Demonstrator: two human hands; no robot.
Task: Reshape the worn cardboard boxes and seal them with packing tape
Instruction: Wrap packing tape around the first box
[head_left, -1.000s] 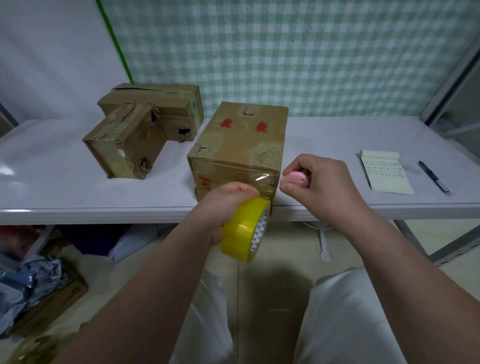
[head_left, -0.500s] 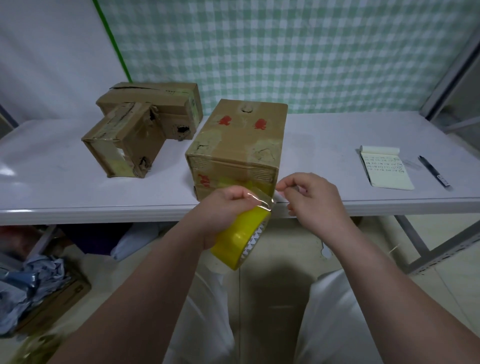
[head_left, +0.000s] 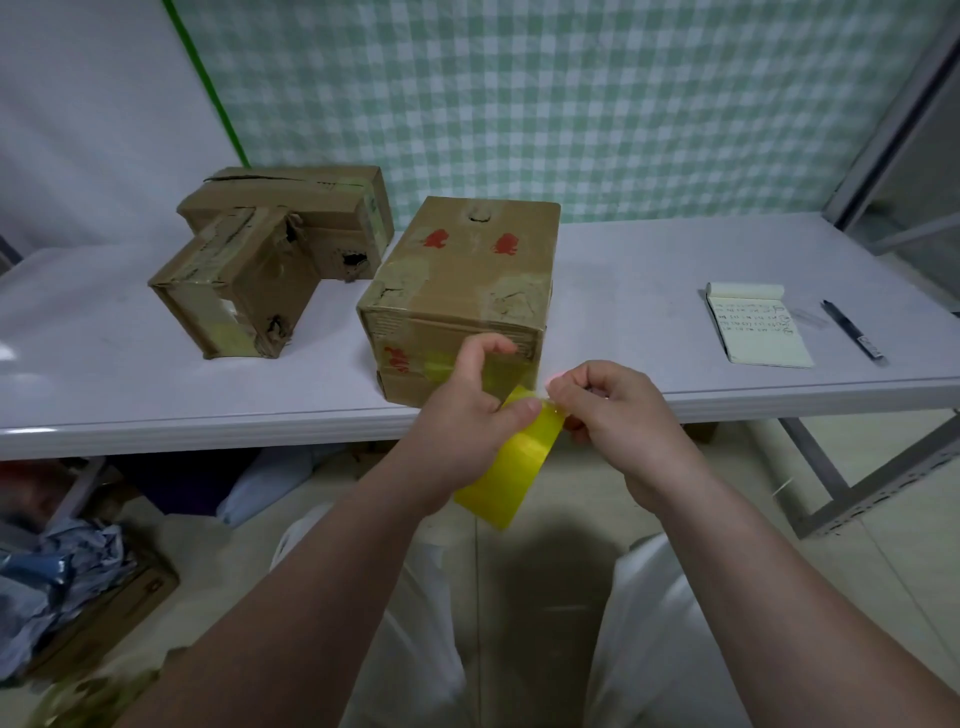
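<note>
Head view: hands met just in front of the table (head_left: 675, 260), below its near edge. The left hand (head_left: 467, 410) gripped a yellow tape roll (head_left: 511, 457), its thumb laid along the roll's upper rim and its fingers curled round the far side. The forefinger arched up in front of the near box (head_left: 457, 291); whether it touched the cardboard could not be told. The right hand (head_left: 618, 410) was bunched, its fingertips pinching the tape end (head_left: 551, 415) at the top of the roll, just beside the left thumb. The roll hung tilted, its broad yellow band facing the camera, over the gap between the person's white trousers (head_left: 415, 623).

The near box stood closed at the table's front edge, with red marks on its top, patches of old tape at its corners and a yellowish strip across its front face. Well to its left sat a smaller box (head_left: 234, 296), torn at the corners, and touching that from behind lay a longer flat box (head_left: 311, 208) with a ragged hole in its side. On the right of the table lay a notepad (head_left: 753, 325) with writing on it and, near it, a pen (head_left: 852, 330). A green-and-white checked cloth (head_left: 571, 104) hung behind. Under the table at the left lay crumpled bluish wrapping (head_left: 57, 571).
</note>
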